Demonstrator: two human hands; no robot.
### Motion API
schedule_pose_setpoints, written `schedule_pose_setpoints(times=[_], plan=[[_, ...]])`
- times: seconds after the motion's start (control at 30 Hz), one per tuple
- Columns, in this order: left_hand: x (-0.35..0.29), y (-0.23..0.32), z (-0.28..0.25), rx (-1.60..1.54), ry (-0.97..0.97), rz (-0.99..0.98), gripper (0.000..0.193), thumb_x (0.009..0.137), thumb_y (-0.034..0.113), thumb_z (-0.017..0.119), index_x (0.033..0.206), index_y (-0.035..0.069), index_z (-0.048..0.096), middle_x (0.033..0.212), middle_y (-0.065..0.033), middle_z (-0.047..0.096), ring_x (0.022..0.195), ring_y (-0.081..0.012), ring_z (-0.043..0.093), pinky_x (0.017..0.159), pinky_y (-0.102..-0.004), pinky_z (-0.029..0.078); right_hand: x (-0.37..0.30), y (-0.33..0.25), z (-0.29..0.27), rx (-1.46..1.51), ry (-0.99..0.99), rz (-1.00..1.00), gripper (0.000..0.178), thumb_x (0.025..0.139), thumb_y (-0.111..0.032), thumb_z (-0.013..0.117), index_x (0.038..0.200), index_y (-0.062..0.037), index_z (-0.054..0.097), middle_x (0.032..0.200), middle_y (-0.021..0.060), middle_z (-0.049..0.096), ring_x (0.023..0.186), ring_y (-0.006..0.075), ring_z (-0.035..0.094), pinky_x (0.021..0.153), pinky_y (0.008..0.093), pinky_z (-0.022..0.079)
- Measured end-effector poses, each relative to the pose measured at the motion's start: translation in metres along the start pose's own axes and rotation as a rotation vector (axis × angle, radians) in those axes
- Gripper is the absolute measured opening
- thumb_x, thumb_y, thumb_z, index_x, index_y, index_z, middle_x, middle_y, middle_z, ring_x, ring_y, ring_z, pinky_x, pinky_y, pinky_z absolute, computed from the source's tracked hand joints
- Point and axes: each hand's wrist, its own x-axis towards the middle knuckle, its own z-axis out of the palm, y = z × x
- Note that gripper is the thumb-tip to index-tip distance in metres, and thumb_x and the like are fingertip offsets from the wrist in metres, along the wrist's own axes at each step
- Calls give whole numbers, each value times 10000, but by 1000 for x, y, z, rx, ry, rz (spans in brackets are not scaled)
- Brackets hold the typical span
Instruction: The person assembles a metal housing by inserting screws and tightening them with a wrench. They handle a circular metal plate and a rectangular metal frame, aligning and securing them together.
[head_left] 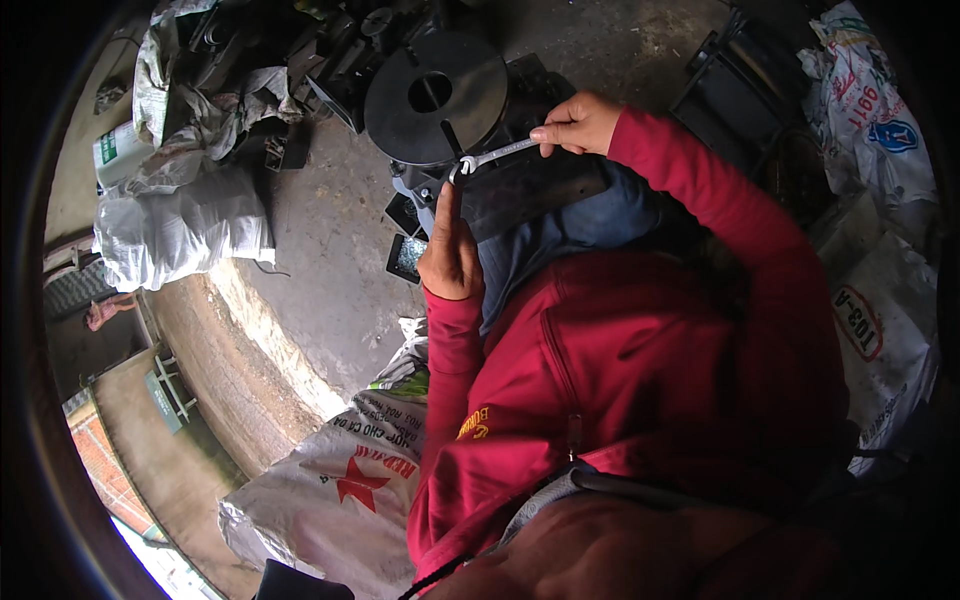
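Note:
My right hand [583, 123] is closed on one end of a silver wrench [503, 153], thumb and fingers pinching it. The wrench's other end lies at the slot edge of a dark round plate [400, 100], which has a hole in its middle and a slot running toward me. Just below that end is my left hand [452, 258], with one finger or thumb stretched up to a small shiny metal piece [455, 175]. Its other fingers look curled and are mostly hidden; what they grip cannot be made out.
Small black trays [407, 257], one with shiny small parts, stand on the floor left of my leg. White wrapped bundles [185, 225] lie to the left. A printed sack [330, 500] sits at lower left, more sacks [875, 340] at right. Dark bins [735, 90] stand at upper right.

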Motion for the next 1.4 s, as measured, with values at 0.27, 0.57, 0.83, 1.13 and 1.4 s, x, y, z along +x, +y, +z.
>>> schedule_pose_setpoints(times=[0.27, 0.57, 0.83, 1.13, 1.4], plan=[[18, -5, 12, 301, 36, 176, 669, 803, -88, 580, 1420, 163, 514, 679, -93, 538, 478, -223, 508, 493, -345, 446, -6, 3, 9, -217, 246, 40, 518, 829, -552, 707, 696, -52, 693, 519, 6, 536, 455, 107, 478, 481, 287, 406], [30, 27, -2, 312, 142, 289, 684, 789, -73, 608, 1397, 233, 542, 624, -67, 482, 442, -231, 463, 447, -383, 404, -3, 8, 2, -416, 293, 24, 601, 800, -625, 688, 602, -58, 665, 510, 45, 563, 471, 148, 523, 505, 319, 433], [20, -9, 19, 479, -24, 205, 639, 794, -2, 627, 1379, 249, 564, 591, -53, 510, 406, -217, 481, 428, -383, 399, -6, -9, -6, -459, 165, 173, 692, 796, -730, 598, 674, -55, 691, 606, 77, 646, 583, 222, 636, 646, 367, 526], [22, 26, -19, 333, 255, 529, 422, 911, -2, 545, 1332, -38, 532, 680, -136, 600, 495, -182, 547, 462, -311, 431, -7, -6, -7, -525, 142, 125, 684, 778, -750, 596, 692, -81, 707, 603, 71, 628, 621, 227, 635, 673, 366, 517], [16, -4, 18, 331, -34, 35, 477, 802, 0, 611, 1267, 103, 646, 599, -115, 497, 423, -290, 462, 471, -415, 398, -5, 4, -2, -489, 131, 103, 691, 776, -747, 605, 645, -74, 690, 558, 77, 593, 571, 219, 608, 620, 359, 501]])
